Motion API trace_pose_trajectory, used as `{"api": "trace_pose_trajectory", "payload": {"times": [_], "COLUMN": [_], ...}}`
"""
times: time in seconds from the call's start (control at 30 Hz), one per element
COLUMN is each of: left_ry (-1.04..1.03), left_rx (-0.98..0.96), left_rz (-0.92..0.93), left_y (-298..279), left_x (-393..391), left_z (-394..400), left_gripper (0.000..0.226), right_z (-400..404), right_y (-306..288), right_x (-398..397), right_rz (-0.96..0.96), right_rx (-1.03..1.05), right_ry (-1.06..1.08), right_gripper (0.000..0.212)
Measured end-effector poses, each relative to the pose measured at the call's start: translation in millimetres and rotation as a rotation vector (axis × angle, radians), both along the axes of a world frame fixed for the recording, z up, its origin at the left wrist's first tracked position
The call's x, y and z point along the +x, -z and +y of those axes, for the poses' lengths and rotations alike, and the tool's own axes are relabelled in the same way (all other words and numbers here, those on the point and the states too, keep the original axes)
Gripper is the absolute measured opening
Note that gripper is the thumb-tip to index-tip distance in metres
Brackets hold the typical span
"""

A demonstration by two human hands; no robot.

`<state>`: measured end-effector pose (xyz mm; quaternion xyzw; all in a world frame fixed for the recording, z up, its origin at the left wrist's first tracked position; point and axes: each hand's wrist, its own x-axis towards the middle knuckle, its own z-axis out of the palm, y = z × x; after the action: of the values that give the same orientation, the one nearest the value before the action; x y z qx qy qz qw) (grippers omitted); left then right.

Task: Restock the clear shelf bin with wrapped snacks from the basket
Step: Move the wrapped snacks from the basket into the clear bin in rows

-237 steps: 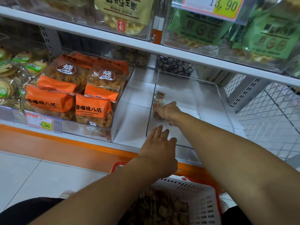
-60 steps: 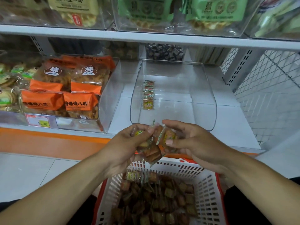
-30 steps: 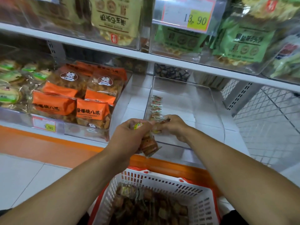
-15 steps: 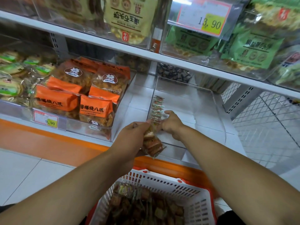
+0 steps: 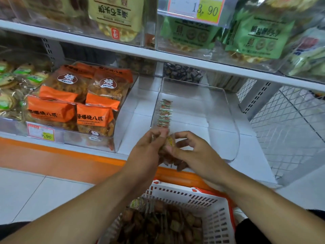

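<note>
You are crouched in a shop aisle, facing white metal shelving (image 5: pixel 123 48) edged in orange. Clear bins hold packaged goods for sale: orange snack bags (image 5: pixel 84 101) to your left, green packets (image 5: pixel 260 32) on the shelf above. Price tags read 13.90 (image 5: pixel 197 9) and 9.90 (image 5: pixel 41 132). A white and red shopping basket (image 5: pixel 202 205) sits below, full of wrapped snacks (image 5: pixel 158 224).

Bin (image 5: pixel 226 110) clear glossy plastic, basket (image 5: pixel 209 206) white slotted plastic, snacks (image 5: pixel 164 113) in shiny film wrap, shelf (image 5: pixel 133 120) smooth white, prob. metal.
</note>
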<state>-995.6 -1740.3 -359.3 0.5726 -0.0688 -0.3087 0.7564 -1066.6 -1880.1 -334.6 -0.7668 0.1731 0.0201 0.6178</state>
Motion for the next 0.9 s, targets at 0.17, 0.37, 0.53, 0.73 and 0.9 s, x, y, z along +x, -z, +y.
{"api": "trace_pose_trajectory", "payload": {"times": [0.17, 0.37, 0.53, 0.73, 0.9], "left_ry": [0.032, 0.131, 0.125, 0.127, 0.265], "left_rx": [0.026, -0.118, -0.063, 0.049, -0.059], "left_rz": [-0.068, 0.018, -0.055, -0.130, 0.067], "left_y": [9, 16, 17, 16, 12], "left_x": [-7, -7, -5, -2, 2], "left_z": [-7, -9, -7, -6, -4], "left_gripper": [0.038, 0.050, 0.062, 0.076, 0.085], "right_z": [-14, -31, -46, -53, -52], "right_y": [6, 5, 1, -1, 3], "right_x": [-6, -11, -18, -27, -32], "right_rz": [-0.081, -0.060, 0.038, 0.039, -0.035], "right_rx": [0.173, 0.459, 0.438, 0.507, 0.330], "right_ry": [0.006, 0.200, 0.170, 0.061, 0.021], "right_gripper": [0.031, 0.024, 0.028, 0.035, 0.027]}}
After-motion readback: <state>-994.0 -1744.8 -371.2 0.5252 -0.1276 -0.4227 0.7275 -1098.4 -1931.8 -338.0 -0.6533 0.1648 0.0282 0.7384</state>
